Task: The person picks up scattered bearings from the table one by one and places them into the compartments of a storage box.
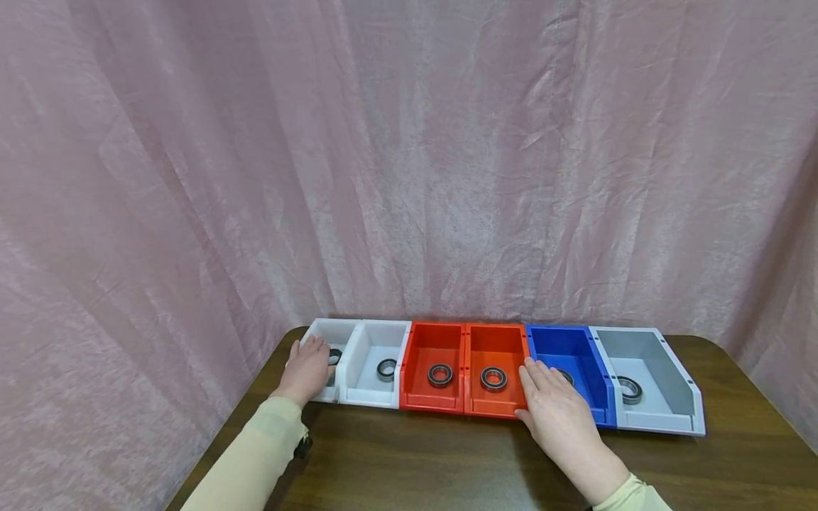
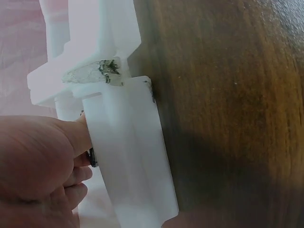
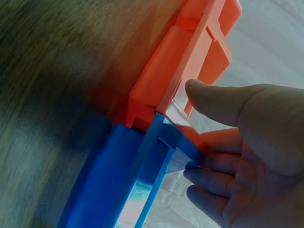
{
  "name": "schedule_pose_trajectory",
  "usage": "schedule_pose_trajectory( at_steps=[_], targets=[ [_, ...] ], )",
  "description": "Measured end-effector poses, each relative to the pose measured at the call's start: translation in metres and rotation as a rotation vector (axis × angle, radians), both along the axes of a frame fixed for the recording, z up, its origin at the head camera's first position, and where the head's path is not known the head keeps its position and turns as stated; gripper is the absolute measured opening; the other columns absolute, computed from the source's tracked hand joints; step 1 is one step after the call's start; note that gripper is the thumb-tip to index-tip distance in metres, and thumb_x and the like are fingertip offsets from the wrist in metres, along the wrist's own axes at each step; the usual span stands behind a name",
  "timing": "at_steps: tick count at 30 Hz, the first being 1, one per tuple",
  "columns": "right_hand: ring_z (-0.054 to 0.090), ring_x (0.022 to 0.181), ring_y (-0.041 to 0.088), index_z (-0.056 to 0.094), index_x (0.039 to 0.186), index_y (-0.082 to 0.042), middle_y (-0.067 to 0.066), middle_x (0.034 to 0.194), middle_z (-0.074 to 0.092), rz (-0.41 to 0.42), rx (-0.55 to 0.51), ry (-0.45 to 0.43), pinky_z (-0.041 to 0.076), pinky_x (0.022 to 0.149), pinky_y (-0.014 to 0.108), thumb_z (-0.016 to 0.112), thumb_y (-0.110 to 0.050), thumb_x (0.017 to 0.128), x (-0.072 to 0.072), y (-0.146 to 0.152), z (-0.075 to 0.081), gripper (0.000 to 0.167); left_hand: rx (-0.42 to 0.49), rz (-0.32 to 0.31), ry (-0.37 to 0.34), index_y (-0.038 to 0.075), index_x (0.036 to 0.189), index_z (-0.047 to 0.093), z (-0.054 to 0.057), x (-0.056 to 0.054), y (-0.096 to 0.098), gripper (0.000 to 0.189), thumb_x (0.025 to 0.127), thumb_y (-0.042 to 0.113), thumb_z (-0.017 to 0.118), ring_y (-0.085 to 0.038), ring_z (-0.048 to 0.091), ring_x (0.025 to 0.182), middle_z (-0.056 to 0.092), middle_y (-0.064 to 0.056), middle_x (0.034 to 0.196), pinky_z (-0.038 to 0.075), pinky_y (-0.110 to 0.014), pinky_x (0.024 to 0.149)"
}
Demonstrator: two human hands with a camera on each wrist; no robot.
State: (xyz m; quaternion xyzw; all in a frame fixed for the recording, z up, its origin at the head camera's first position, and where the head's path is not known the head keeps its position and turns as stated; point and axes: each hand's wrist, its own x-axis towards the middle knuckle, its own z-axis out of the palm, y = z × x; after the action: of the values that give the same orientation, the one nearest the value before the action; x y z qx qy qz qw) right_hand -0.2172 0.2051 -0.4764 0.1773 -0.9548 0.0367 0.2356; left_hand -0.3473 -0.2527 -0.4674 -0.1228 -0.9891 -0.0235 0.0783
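At the far-left white bin (image 1: 327, 328), my left hand (image 1: 308, 367) reaches over the front wall. Beside its thumb shows a dark ring bearing (image 1: 335, 355). The left wrist view has the fingers curled behind the bin's white front wall (image 2: 130, 156), with a dark bearing edge (image 2: 92, 157) between thumb and fingers; the rest is hidden. My right hand (image 1: 557, 404) lies over the divider between the orange bin (image 1: 497, 341) and the blue bin (image 1: 562, 342), its fingers fairly straight and its thumb at the orange front. A bearing (image 1: 567, 376) in the blue bin is partly covered by that hand.
The second white bin (image 1: 383, 332), red bin (image 1: 437, 341) and grey bin (image 1: 639, 348) hold bearings too, as does the orange one. The bins stand side by side on a brown wooden table (image 1: 409, 454). A pink curtain (image 1: 447, 177) hangs close behind.
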Motion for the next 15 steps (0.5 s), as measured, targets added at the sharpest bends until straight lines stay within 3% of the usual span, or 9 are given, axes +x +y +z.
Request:
schedule_pose_trajectory(
  at_steps=[4,7,15],
  targets=[
    [0.064,0.135,0.046,0.069,0.137,0.01,0.03,0.147,0.064,0.001,0.002,0.004,0.05,0.115,0.058,0.097,-0.027,0.085,-0.001,0.0,-0.001,0.069,-0.005,-0.025,0.049,-0.013,0.129,0.068,-0.01,-0.004,-0.004,0.04,0.101,0.015,0.078,-0.052,0.047,0.15,0.059,-0.034,0.15,0.022,-0.072,0.128],
    [0.064,0.135,0.046,0.069,0.137,0.01,0.03,0.147,0.065,0.001,0.003,0.006,0.05,0.115,0.058,0.097,-0.028,0.085,-0.001,0.0,-0.001,0.07,-0.025,-0.019,0.048,-0.011,0.127,0.069,-0.014,-0.005,-0.005,0.038,0.101,0.015,0.078,-0.051,0.047,0.15,0.06,-0.032,0.151,0.02,-0.071,0.129],
    [0.064,0.135,0.046,0.069,0.137,0.01,0.03,0.148,0.064,0.001,0.01,0.005,0.05,0.116,0.058,0.097,-0.028,0.085,-0.001,-0.001,0.0,0.07,-0.048,0.021,-0.009,-0.01,0.13,0.069,-0.011,-0.004,0.002,0.038,0.103,0.015,0.076,-0.049,0.043,0.154,0.056,-0.03,0.157,0.013,-0.072,0.13]
  ],
)
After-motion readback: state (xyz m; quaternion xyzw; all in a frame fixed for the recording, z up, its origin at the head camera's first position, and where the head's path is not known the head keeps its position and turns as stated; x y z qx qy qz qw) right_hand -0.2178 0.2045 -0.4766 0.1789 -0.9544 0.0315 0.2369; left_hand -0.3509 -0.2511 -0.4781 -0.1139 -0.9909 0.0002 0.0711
